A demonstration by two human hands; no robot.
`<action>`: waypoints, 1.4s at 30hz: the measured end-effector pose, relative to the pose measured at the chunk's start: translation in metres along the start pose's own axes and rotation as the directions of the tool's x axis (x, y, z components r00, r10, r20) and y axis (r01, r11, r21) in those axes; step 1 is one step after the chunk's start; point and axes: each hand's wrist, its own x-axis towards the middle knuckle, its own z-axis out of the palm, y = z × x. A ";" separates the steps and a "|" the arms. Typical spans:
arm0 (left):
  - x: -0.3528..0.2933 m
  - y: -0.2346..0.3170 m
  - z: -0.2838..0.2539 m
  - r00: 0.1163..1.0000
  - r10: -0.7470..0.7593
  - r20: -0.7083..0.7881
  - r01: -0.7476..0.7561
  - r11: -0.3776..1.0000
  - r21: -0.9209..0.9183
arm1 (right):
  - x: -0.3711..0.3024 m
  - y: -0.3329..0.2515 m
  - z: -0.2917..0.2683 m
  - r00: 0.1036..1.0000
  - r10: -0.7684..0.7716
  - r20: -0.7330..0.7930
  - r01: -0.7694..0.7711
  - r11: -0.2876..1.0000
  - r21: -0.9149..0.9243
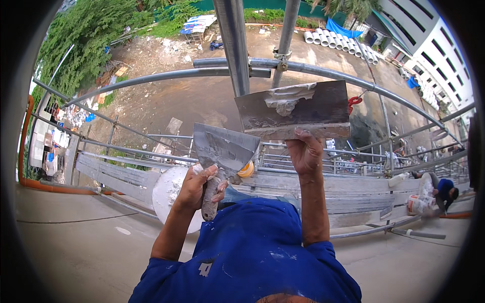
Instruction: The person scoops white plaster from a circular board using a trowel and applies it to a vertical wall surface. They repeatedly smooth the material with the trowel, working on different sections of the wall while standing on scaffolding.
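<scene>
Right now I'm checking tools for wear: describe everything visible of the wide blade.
The wide blade is a broad, grey plate, metal by its look, with a paler, smeared strip along its lower edge. White paste clings near the middle of its top edge. Held up, its top edge rising rightward, it is gripped at the strip by the right hand. Its lower left corner lies by the scraper; whether they touch is unclear.
</scene>
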 end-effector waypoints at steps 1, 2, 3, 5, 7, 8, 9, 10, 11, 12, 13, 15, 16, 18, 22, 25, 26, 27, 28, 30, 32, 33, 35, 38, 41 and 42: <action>0.007 -0.013 0.000 1.000 -0.002 -0.002 0.002 1.000 -0.004 | -0.002 -0.006 0.007 0.999 0.019 0.038 -0.019 1.000 -0.010; 0.014 -0.020 -0.001 1.000 0.003 -0.006 -0.004 1.000 -0.009 | -0.005 -0.010 0.011 0.997 0.052 0.049 -0.050 0.997 -0.054; 0.020 -0.022 -0.002 1.000 0.007 0.029 -0.008 1.000 0.010 | -0.010 -0.013 0.013 0.994 0.087 0.060 -0.081 0.992 -0.097; 0.034 -0.020 -0.003 0.994 0.014 0.110 -0.019 0.999 0.050 | -0.016 -0.020 0.003 0.981 0.128 0.148 -0.090 0.967 -0.237; 0.040 -0.011 0.005 0.975 0.007 0.220 -0.024 0.997 0.075 | -0.024 -0.031 -0.006 0.982 0.162 0.102 -0.101 0.890 -0.445; 0.042 -0.006 0.010 0.960 0.005 0.280 -0.031 0.996 0.089 | -0.026 -0.039 -0.005 0.982 0.168 0.081 -0.098 0.834 -0.543; 0.044 -0.004 0.014 0.955 0.007 0.298 -0.048 0.990 0.130 | -0.029 -0.043 -0.008 0.990 0.138 -0.005 -0.099 0.681 -0.725; 0.044 -0.006 0.015 0.945 -0.025 0.326 -0.021 0.991 0.135 | -0.032 -0.051 -0.004 0.987 0.157 -0.035 -0.117 0.555 -0.823; 0.050 -0.005 0.014 0.931 -0.029 0.363 -0.026 0.989 0.145 | -0.026 -0.059 0.003 0.986 0.164 -0.037 -0.103 0.414 -0.904; 0.055 -0.005 0.018 0.917 -0.034 0.398 -0.032 0.987 0.157 | -0.032 -0.063 0.013 0.975 0.196 -0.107 -0.157 0.258 -0.953; 0.059 -0.010 0.028 0.932 0.008 0.362 -0.051 0.993 0.108 | -0.028 -0.068 -0.001 0.970 0.203 0.135 0.092 0.211 -0.973; 0.075 -0.013 0.039 0.885 0.178 0.429 -0.255 0.958 0.130 | -0.034 -0.075 -0.011 0.947 0.319 0.044 0.019 0.082 -0.996; 0.081 -0.014 0.047 0.843 0.345 0.414 -0.432 0.891 0.138 | -0.040 -0.077 -0.024 0.907 0.412 0.084 0.120 -0.064 -0.991; 0.067 0.032 0.079 0.822 0.361 0.440 -0.289 0.931 -0.223 | -0.061 -0.071 -0.034 0.924 0.375 -0.070 -0.056 -0.047 -0.997; 0.095 0.102 0.136 0.482 0.813 0.326 -0.611 0.579 -0.540 | -0.103 -0.097 -0.111 0.955 0.189 -0.228 -0.273 0.265 -0.925; 0.129 0.150 0.165 0.304 0.899 0.316 -0.653 0.438 -0.618 | -0.117 -0.100 -0.118 0.973 0.110 -0.205 -0.233 0.449 -0.863; 0.135 0.167 0.172 0.283 0.911 0.302 -0.653 0.413 -0.635 | -0.121 -0.105 -0.120 0.970 0.109 -0.219 -0.245 0.427 -0.871; 0.141 0.182 0.179 0.260 0.926 0.273 -0.672 0.377 -0.638 | -0.125 -0.110 -0.122 0.967 0.108 -0.232 -0.256 0.405 -0.878; 0.147 0.190 0.185 0.264 0.932 0.249 -0.687 0.363 -0.630 | -0.130 -0.113 -0.126 0.963 0.100 -0.251 -0.270 0.390 -0.880; 0.154 0.208 0.193 0.263 0.944 0.201 -0.725 0.330 -0.605 | -0.138 -0.113 -0.118 0.962 0.053 -0.267 -0.262 0.455 -0.851; 0.159 0.218 0.196 0.213 0.969 0.126 -0.744 0.244 -0.622 | -0.146 -0.114 -0.118 0.957 0.018 -0.288 -0.258 0.502 -0.826; 0.161 0.222 0.192 0.188 0.976 0.108 -0.749 0.214 -0.627 | -0.149 -0.115 -0.120 0.956 0.010 -0.292 -0.256 0.514 -0.819; 0.154 0.229 0.192 0.177 0.984 0.031 -0.762 0.157 -0.629 | -0.158 -0.119 -0.129 0.946 0.004 -0.325 -0.280 0.513 -0.811; 0.199 0.253 0.168 -0.061 0.954 0.294 -0.670 0.180 -0.720 | -0.160 -0.120 -0.143 0.931 0.018 -0.365 -0.326 0.491 -0.808; 0.152 0.245 0.185 0.263 0.953 0.148 -0.722 0.296 -0.626 | -0.167 -0.117 -0.142 0.922 0.025 -0.387 -0.346 0.503 -0.792; 0.145 0.248 0.194 0.231 0.957 0.175 -0.684 0.288 -0.671 | -0.167 -0.116 -0.142 0.920 0.031 -0.392 -0.353 0.501 -0.790</action>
